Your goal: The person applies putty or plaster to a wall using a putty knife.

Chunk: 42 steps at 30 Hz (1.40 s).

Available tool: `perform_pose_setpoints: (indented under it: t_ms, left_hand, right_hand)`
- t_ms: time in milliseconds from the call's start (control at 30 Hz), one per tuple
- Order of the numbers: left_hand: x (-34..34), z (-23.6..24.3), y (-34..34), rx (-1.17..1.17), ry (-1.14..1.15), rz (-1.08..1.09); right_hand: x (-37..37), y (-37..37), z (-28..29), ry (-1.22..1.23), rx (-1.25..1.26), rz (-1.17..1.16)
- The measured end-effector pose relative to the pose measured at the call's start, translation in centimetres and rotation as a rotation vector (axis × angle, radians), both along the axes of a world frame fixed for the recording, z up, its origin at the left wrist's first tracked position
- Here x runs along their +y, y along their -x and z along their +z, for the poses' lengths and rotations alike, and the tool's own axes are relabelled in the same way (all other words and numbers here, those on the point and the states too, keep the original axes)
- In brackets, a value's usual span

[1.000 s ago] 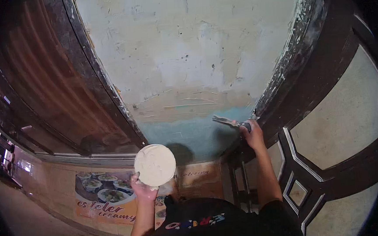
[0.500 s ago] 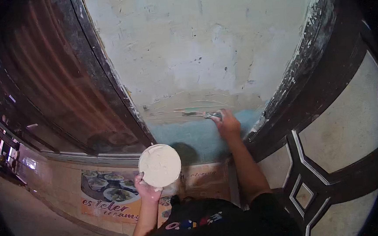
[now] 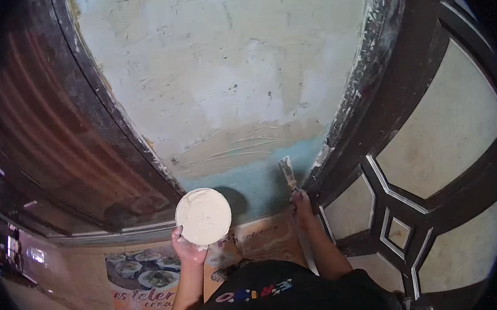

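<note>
Left hand (image 3: 188, 248): grips the tub (image 3: 228, 227) of cream paste (image 3: 203, 214) at its rim.
Right hand (image 3: 301, 202): closed around the putty knife (image 3: 290, 178), lower than before.
Blade (image 3: 285, 165): upward before the blue wall band (image 3: 255, 184), formerly leftward.

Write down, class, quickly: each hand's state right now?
Left hand: holding the tub.
Right hand: closed, holding the scraper.
</note>
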<state>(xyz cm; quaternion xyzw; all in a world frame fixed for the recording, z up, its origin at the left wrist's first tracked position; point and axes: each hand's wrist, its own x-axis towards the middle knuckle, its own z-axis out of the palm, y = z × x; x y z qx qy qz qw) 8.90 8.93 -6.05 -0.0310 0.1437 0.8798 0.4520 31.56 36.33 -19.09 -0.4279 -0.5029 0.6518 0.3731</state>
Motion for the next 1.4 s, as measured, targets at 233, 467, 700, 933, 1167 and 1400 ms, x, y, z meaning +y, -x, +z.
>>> perform_pose_setpoints:
  t_ms: [233,467,700,933,1167,1400]
  left_hand:
    - [1.2,0.9,-2.3,0.061,-0.006,-0.098]
    - [0.6,0.3,-4.6,0.065,0.098,-0.021]
    - [0.0,0.2,-6.7,0.025,0.082,0.076]
    - [0.6,-0.1,-8.5,0.039,0.082,0.098]
    - [1.0,1.1,-9.8,0.076,0.020,0.107]
    - [1.4,0.3,-10.2,0.046,0.088,0.131]
  right_hand:
    - [5.3,-0.2,0.2,-0.313,0.095,-0.286]
    - [8.3,5.7,1.7,-0.813,-0.505,-0.343]
    - [5.4,3.3,-5.8,-0.459,-0.533,-0.017]
    - [8.7,5.9,5.4,-0.669,-0.625,-0.065]
    - [5.9,1.9,-2.2,-0.521,-0.880,0.111]
    - [8.0,6.1,6.1,-0.884,-0.611,0.006]
